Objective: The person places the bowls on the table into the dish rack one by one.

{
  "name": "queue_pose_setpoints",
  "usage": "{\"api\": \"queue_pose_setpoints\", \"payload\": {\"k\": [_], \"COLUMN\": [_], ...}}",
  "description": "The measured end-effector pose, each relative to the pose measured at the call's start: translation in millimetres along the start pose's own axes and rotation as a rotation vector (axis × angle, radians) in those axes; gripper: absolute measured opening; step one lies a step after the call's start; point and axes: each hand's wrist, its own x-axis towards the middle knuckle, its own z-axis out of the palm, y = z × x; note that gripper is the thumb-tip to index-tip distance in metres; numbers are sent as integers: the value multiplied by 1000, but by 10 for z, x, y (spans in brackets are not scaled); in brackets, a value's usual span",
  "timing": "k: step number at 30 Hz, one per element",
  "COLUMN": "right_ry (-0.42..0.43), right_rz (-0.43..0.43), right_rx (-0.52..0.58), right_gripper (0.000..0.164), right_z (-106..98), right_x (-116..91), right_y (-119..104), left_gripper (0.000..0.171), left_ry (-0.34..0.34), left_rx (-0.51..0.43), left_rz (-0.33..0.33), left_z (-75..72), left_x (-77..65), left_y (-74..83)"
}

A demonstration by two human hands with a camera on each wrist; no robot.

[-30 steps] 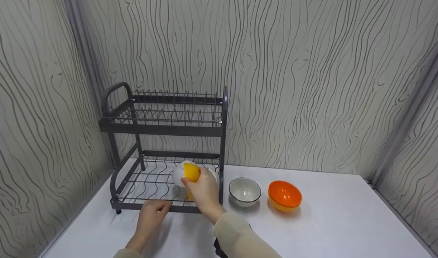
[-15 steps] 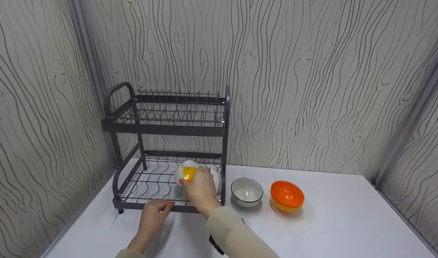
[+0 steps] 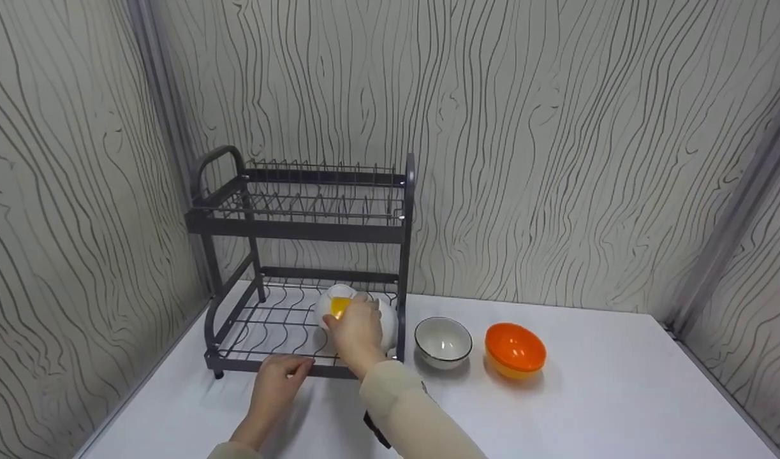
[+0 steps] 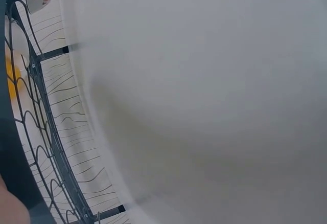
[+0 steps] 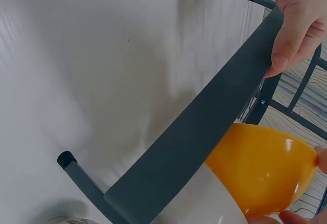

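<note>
My right hand (image 3: pixel 358 331) holds a yellow bowl (image 5: pixel 260 168) over the right part of the dish rack's (image 3: pixel 300 231) lower tier. Its fingers lie on the bowl's side in the right wrist view. Behind the yellow bowl is a white bowl (image 3: pixel 321 313), and another white, rounded dish (image 3: pixel 388 322) shows beside my right hand, partly covered by it. My left hand (image 3: pixel 276 377) grips the front rail (image 5: pixel 204 116) of the lower tier, thumb at the rail's edge. In the left wrist view, yellow shows through the rack wires.
Right of the rack, a white bowl with a dark rim (image 3: pixel 442 341) stands on the white table (image 3: pixel 606 382). Farther right sits a tilted bowl, orange inside and yellow outside (image 3: pixel 515 349). The rack's upper tier has upright wire dividers (image 3: pixel 319 204). Patterned walls (image 3: pixel 555 159) enclose the table.
The yellow bowl has tilted and sunk lower into the rack, with my right hand moving along. My left hand stays at the front rail. The head view has shifted slightly.
</note>
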Motion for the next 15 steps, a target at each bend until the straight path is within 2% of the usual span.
{"api": "queue_pose_setpoints", "payload": {"k": [9, 15], "right_ry": [-13, -30], "right_rz": [38, 52], "right_rx": [-43, -58], "right_gripper": [67, 67], "right_z": [24, 53], "right_x": [24, 10], "right_y": [-29, -57], "left_gripper": [10, 11], "left_ry": [19, 26], "left_rx": [1, -14], "left_rz": [57, 56], "left_z": [15, 10], "left_x": [9, -10], "left_y": [-22, -34]}}
